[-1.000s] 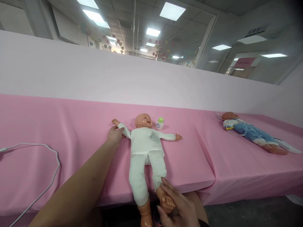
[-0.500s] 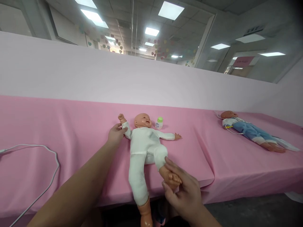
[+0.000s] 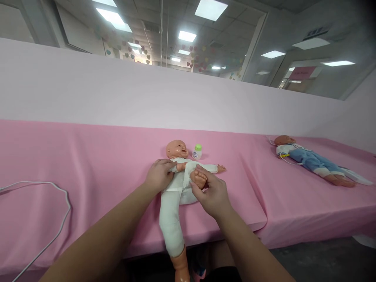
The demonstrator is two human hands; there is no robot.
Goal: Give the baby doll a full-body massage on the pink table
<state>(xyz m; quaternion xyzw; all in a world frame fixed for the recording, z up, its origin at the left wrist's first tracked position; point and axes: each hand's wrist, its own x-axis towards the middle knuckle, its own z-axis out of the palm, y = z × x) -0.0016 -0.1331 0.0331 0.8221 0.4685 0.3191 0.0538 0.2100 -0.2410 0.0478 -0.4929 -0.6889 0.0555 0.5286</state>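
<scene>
A baby doll in a white suit lies on its back on the pink-covered table, head towards the wall. My left hand grips one of its arms, which is folded across its chest. Held by the foot in my right hand, one of the doll's legs is bent up over its belly, close to that folded arm. The other leg stretches over the table's front edge, and the other arm lies out to the right. Beside the head stands a small clear bottle with a green cap.
On the right part of the pink cloth lies a second doll in blue and white, with thin tubing near it. A white cable curves over the left side. A low white wall with glass above runs behind.
The doll's arm has moved from stretched out on the left to across its chest in my left hand. My right hand has raised the leg from the table's edge up over the belly.
</scene>
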